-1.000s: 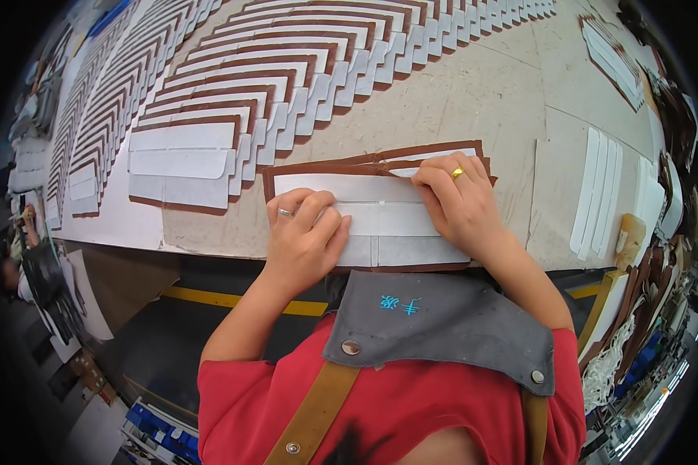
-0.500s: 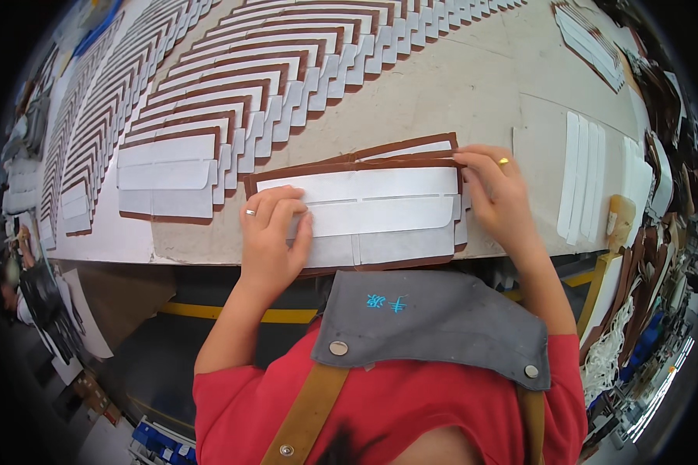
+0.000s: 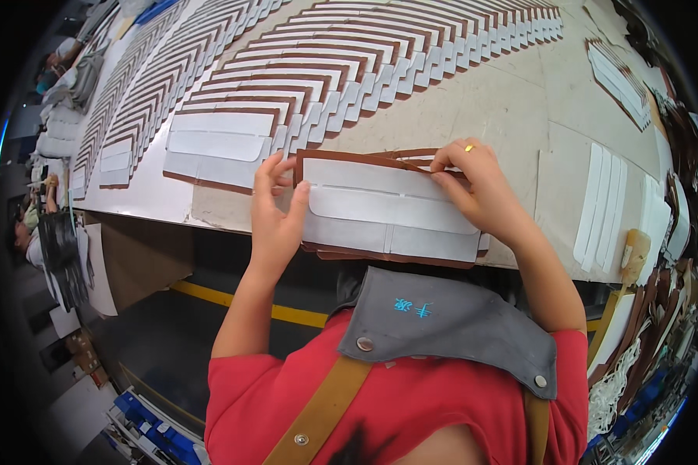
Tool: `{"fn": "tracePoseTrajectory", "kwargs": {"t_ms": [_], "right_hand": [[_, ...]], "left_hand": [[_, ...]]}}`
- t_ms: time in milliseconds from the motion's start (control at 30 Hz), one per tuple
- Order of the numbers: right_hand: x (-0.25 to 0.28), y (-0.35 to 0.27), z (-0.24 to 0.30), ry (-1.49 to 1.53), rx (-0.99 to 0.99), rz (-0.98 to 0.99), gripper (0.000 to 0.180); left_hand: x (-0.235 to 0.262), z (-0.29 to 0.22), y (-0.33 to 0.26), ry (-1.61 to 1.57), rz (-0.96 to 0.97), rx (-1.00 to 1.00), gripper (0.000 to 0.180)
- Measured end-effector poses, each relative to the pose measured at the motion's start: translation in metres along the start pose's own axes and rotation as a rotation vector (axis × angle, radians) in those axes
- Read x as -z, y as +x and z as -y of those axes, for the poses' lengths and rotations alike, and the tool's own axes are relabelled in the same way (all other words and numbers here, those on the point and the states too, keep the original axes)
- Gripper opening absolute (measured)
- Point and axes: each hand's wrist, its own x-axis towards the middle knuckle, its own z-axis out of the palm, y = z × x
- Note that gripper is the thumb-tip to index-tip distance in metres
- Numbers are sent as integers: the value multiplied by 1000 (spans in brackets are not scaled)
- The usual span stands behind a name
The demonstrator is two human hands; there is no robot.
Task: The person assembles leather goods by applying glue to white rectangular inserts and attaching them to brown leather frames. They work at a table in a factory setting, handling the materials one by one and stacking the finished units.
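Observation:
A brown leather panel with white backing strips lies at the near edge of the worktable. My left hand grips its left end, thumb on the white backing and fingers on the brown edge. My right hand, with a gold ring, pinches the panel's upper right edge. More brown pieces lie under the panel. A similar finished panel rests to the left on the table.
Long fanned rows of brown-and-white pieces cover the table's far side. White strips lie to the right, with a brush near the edge. Another stack sits far right. A person is at the far left.
The panel has shifted slightly left and tilted; my left hand moved from lying flat on it to gripping its left end, and my right hand stays at the upper right edge.

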Motion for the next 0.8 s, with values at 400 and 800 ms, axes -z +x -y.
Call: {"fn": "tracePoseTrajectory", "kwargs": {"t_ms": [400, 800], "right_hand": [[96, -72, -49, 268, -551, 161, 24], [295, -101, -235, 422, -622, -864, 23]], "left_hand": [[-61, -64, 76, -590, 200, -19, 40], [-323, -194, 239, -455, 458, -363, 55]]}}
